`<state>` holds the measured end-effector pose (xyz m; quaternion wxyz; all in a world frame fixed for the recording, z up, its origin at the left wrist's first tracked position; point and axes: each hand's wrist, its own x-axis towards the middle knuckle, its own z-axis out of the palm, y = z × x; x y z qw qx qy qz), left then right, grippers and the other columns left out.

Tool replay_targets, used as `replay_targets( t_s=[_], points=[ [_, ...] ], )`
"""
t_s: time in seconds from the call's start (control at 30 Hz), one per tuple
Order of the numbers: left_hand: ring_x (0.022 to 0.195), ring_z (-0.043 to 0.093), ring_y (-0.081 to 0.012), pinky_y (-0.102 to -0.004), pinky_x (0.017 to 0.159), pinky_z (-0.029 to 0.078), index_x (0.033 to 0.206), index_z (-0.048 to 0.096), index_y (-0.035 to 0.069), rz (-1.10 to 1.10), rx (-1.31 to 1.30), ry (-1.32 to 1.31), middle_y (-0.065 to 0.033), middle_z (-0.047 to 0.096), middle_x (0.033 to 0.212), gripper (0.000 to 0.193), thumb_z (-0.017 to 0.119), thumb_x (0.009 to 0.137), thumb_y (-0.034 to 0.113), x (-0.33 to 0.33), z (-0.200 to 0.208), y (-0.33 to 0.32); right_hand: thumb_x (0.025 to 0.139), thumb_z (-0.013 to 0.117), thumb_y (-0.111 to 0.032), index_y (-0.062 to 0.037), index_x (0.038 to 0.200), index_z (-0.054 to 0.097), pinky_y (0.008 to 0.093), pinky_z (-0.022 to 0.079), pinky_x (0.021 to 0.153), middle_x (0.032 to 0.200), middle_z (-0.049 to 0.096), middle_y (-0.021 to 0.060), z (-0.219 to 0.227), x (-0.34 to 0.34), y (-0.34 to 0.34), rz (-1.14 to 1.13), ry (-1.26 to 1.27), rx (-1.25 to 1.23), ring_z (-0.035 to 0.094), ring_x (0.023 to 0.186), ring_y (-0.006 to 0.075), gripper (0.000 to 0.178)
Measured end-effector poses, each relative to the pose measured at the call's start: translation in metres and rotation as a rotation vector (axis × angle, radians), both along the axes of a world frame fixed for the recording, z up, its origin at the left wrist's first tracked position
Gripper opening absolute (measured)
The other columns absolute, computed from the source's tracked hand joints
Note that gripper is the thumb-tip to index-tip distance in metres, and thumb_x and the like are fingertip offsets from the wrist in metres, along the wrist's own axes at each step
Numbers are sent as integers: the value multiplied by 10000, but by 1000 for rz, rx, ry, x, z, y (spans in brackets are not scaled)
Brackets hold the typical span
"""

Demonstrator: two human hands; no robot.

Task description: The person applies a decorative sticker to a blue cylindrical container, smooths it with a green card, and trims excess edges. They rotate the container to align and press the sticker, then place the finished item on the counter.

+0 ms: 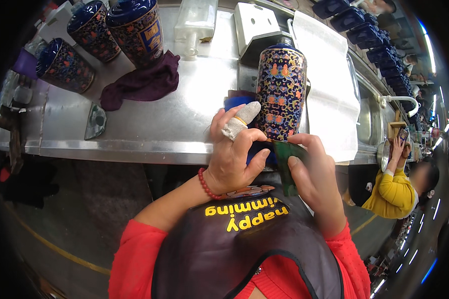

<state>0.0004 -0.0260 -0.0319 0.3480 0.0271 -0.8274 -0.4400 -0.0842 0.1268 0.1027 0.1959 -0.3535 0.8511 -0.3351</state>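
A dark blue bottle [280, 89] with an orange and gold floral pattern lies on its side, neck pointing away from me. My left hand [234, 154] has its fingers curled at the bottle's near end, the thumb and forefinger pressed close to its edge. Cloth wraps one of its fingertips, and a red bead bracelet circles the wrist. Between the thumb and fingers of my right hand [312, 172] is a thin, flat green scraper [286, 164], held against that same near end. My fingers partly hide where the scraper meets the bottle.
Patterned bottles [134, 32] stand at the far left beside a crumpled purple cloth [144, 82]. A clear glass bottle [194, 25] lies at the back. White paper [329, 89] covers the right side of the metal table [184, 107]. A co-worker in a yellow sleeve [391, 192] works to the right.
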Motion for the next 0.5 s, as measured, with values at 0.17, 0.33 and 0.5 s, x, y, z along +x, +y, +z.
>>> replay_targets(
  t_s=[0.17, 0.33, 0.5],
  points=[
    [1263, 507, -471, -586, 1184, 211, 1092, 595, 51, -7, 1, 0, -196, 628, 1175, 312, 737, 825, 128, -2, 4, -1, 923, 573, 1, 30, 1219, 550, 410, 544, 749, 980, 682, 236, 0, 1, -5, 4, -6, 4, 712, 861, 415, 298],
    [1232, 529, -455, -577, 1184, 217, 1056, 601, 42, 7, 25, -2, -162, 655, 1093, 264, 719, 833, 120, -4, 7, -2, 924, 571, -1, 34, 1226, 554, 389, 549, 781, 993, 697, 232, 3, -1, -2, -20, 28, 38, 725, 890, 387, 305],
    [1211, 540, -446, -572, 1185, 220, 1035, 607, 43, 11, 31, -3, -147, 668, 1050, 220, 701, 851, 121, -6, 7, -2, 922, 574, -2, 35, 1226, 558, 384, 544, 765, 953, 696, 221, 1, 0, -1, -22, 62, 46, 721, 850, 368, 307]
  ],
)
